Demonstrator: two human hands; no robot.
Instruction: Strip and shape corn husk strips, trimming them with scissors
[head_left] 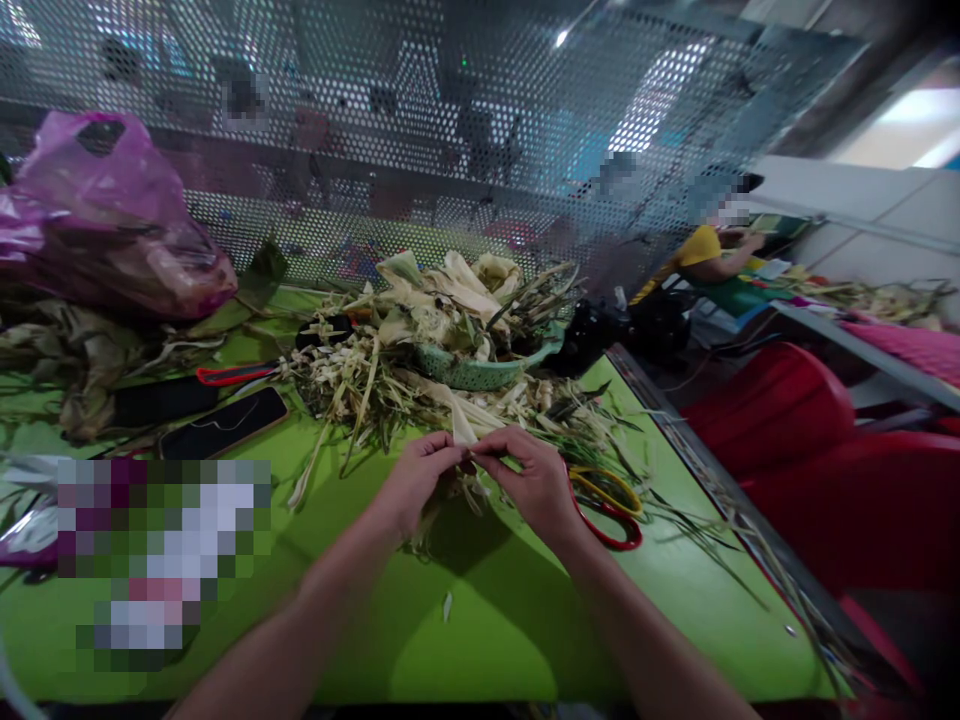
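Head view: left hand (416, 482) and right hand (534, 482) pinch a pale leaf strip (459, 420) between them.

Bare forearms as far as they show — the left hand (416, 482) and the right hand (534, 485) likewise uncovered.

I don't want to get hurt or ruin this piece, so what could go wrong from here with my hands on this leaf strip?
1. The left hand and right hand pinch the pale leaf strip at nearly one spot; pulling apart could tear it.
2. The scissors lie right beside the right wrist, partly hidden; a sideways move might hit them.
3. The phone lies beside the leaf pile and could get covered.
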